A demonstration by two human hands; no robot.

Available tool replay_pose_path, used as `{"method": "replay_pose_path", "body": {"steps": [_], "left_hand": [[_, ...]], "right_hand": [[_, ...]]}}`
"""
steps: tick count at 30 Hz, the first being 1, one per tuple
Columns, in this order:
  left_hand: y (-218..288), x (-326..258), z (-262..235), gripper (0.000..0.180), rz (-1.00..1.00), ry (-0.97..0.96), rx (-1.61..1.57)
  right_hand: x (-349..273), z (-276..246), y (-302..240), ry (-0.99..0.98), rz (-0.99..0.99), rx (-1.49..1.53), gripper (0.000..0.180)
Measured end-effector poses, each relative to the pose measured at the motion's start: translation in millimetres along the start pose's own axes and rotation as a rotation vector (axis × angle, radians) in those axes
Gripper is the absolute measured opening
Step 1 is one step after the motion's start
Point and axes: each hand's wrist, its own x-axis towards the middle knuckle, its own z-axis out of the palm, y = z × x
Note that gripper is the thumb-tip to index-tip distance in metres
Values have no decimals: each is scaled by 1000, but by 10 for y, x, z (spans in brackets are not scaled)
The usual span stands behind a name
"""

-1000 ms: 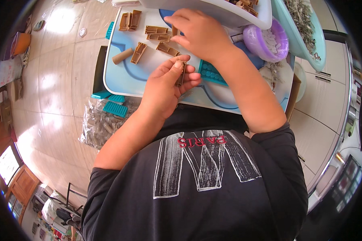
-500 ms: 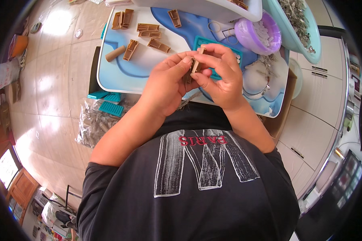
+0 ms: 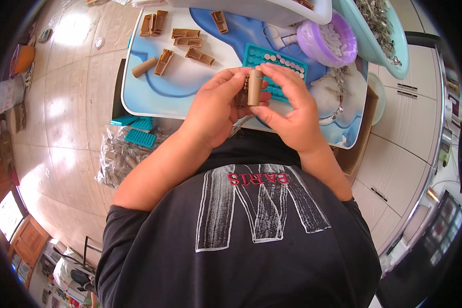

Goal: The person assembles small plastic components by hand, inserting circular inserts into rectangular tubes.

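A tan, tube-shaped plastic case [image 3: 255,88] is between my two hands over the near part of the table. It stands open, with its smooth rounded half toward the right and a darker brown inner part toward the left. My left hand [image 3: 215,102] is closed around the inner part, thumb on top. The right hand [image 3: 292,105] grips the rounded half at its ends, index finger at the far end and thumb at the near one. Just beyond my fingers lies a teal tray [image 3: 250,50] with rows of small round white pieces. The left fingertips are partly hidden.
Several open brown cases [image 3: 186,42] and a closed tan one [image 3: 145,67] lie on the table's left half. A purple basin [image 3: 305,43] of white pieces, a white bin [image 3: 251,15] and a pale green tub [image 3: 400,56] stand at the back. Teal trays [image 3: 140,137] rest on a plastic bag.
The case in my hands has turned, so its smooth rounded side now faces up. My right fingers have spread to its two ends, and more of the teal tray shows.
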Motion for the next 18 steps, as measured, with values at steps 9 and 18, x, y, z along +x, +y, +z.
{"method": "replay_pose_path", "body": {"steps": [9, 18], "left_hand": [[-29, 14, -16, 45, 56, -13, -116], [-36, 9, -44, 40, 82, -50, -87]], "right_hand": [[13, 152, 26, 8, -79, -10, 62], [21, 158, 48, -23, -97, -56, 61]]}}
